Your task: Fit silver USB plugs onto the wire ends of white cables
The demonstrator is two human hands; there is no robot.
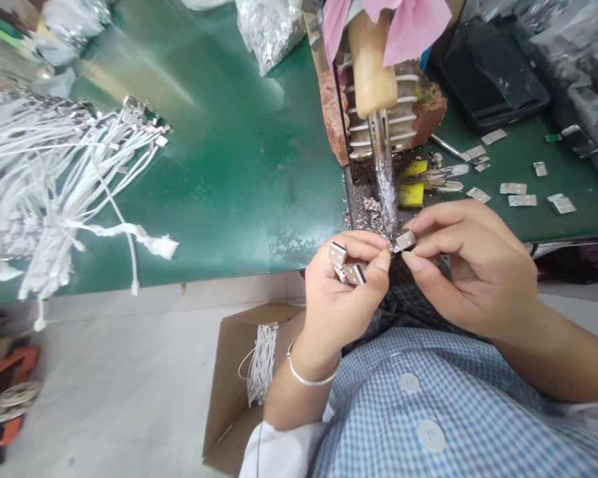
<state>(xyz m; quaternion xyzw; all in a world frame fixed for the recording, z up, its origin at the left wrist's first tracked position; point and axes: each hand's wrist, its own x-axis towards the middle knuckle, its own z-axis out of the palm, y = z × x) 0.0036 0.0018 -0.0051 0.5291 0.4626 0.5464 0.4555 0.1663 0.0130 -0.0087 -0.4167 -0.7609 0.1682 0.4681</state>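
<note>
Just under the soldering iron's tip, both of my hands meet at a metal USB plug (405, 240). My right hand (471, 272) pinches this plug between thumb and fingers. My left hand (346, 285) is closed, its thumb and forefinger pinching thin wire ends at the back of the plug. Two more USB plugs (337, 255) stick out between the left fingers; their cables are mostly hidden by the hand. The soldering iron (383, 153) points down from its stand, its whitish shaft ending right at the wires.
Loose metal plug shells (522, 200) lie on the green table (239, 166) at right, near a yellow sponge (412, 184) and tweezers (443, 174). White cables (70, 192) are heaped at left. A cardboard box (234, 378) with cables stands below the table edge. Brick pieces (333, 116) flank the iron.
</note>
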